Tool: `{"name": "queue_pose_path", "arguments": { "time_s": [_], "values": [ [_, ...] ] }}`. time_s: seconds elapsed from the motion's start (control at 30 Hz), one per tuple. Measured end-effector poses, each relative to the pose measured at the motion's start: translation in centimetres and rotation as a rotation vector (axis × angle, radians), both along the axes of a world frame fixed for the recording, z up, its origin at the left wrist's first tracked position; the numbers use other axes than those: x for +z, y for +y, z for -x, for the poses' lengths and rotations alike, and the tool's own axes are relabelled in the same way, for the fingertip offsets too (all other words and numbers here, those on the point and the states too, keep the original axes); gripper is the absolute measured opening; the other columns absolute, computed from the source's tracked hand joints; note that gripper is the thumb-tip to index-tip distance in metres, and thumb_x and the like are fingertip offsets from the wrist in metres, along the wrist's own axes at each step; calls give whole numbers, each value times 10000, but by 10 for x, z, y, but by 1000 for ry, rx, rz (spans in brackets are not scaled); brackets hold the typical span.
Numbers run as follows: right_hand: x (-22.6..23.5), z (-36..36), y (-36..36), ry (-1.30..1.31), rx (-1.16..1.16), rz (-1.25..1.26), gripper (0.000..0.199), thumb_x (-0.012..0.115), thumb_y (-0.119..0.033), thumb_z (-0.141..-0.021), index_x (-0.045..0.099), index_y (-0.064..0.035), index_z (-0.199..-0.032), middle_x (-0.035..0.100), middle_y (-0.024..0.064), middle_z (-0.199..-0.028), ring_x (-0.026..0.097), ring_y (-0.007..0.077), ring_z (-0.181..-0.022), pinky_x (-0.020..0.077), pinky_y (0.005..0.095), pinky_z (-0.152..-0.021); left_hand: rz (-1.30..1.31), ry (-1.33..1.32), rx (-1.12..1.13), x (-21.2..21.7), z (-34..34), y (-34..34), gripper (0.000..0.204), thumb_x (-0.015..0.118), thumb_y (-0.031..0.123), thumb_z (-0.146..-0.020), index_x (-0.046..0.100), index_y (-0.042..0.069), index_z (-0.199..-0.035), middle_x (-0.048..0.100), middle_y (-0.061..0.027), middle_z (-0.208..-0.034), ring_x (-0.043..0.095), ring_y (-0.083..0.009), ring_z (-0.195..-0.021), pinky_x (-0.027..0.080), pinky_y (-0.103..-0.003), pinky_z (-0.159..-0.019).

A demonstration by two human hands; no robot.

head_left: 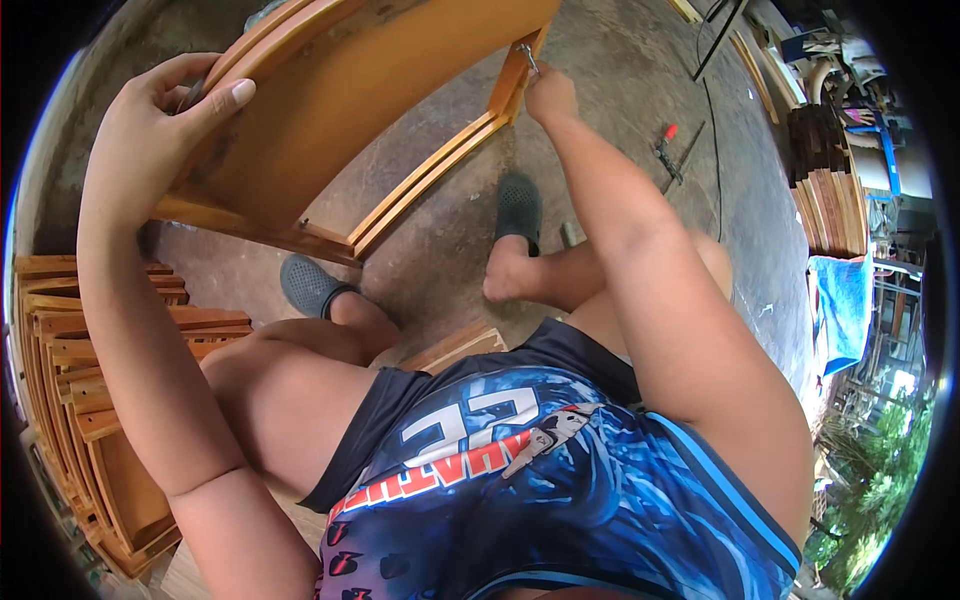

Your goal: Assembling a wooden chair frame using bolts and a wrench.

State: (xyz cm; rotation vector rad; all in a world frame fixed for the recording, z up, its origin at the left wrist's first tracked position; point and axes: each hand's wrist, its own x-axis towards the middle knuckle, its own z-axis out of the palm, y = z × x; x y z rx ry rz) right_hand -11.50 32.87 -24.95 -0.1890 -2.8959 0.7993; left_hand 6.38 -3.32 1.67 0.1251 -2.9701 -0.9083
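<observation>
In front of me stands a varnished wooden furniture piece, a broad panel (pixel 330 120) joined to a lower frame (pixel 425 185). My left hand (pixel 165 115) is closed over the panel's upper left edge, thumb on the near face and fingers behind. Off to the right, my right hand (pixel 552 98) is closed at the frame's far end. A small shiny metal piece (pixel 527 54) pokes out of its fingers against the wood; its kind is too small to make out. At the panel's lower edge a small dark peg-like bit (pixel 304 222) sticks up.
Several varnished wooden frames (pixel 95 385) are stacked at my left. A red-handled clamp (pixel 668 152) lies on the concrete floor (pixel 640 100) near a black cord (pixel 713 130). Wooden slats (pixel 832 210) and a blue sheet (pixel 842 310) are farther right. My feet in grey clogs (pixel 518 208) flank the piece's near side.
</observation>
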Motion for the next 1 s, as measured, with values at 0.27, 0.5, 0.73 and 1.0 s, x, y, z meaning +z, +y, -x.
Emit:
{"name": "queue_pose_path", "arguments": {
  "time_s": [0.27, 0.5, 0.73, 1.0],
  "values": [
    [-23, 3, 7, 21, 33, 34, 303, 462, -276, -987, 642, -124, -1177, 667, 229, -1037, 608, 436, -1016, 476, 507, -876, 32, 10, -4, 0, -2, 2, 535, 738, 398, -823, 658, 16, -1189, 701, -97, -798, 666, -147, -718, 514, -282, -692],
    [-27, 3, 4, 58, 0, 109, 297, 507, -277, -977, 667, -86, -1139, 678, 232, -1014, 620, 423, -1005, 479, 484, -876, 55, 13, 21, 1, 0, 5, 542, 736, 399, -827, 652, 6, -1189, 700, -98, -808, 668, -144, -729, 518, -286, -705],
    [-49, 12, 4, 133, -32, 216, 207, 613, -214, -925, 703, -48, -1010, 684, 231, -932, 659, 403, -905, 508, 435, -794, 28, -9, -9, -2, -1, -1, 530, 734, 374, -820, 652, -2, -1185, 688, -101, -797, 651, -148, -718, 507, -292, -720],
    [-82, 37, 5, 85, -126, 316, 295, 690, -317, -891, 656, -25, -858, 692, 184, -807, 675, 316, -770, 502, 436, -712, 57, 170, 29, 7, -12, 21, 490, 774, 262, -736, 664, -27, -1116, 630, -157, -748, 614, -224, -683, 500, -344, -705]
  ]
}}
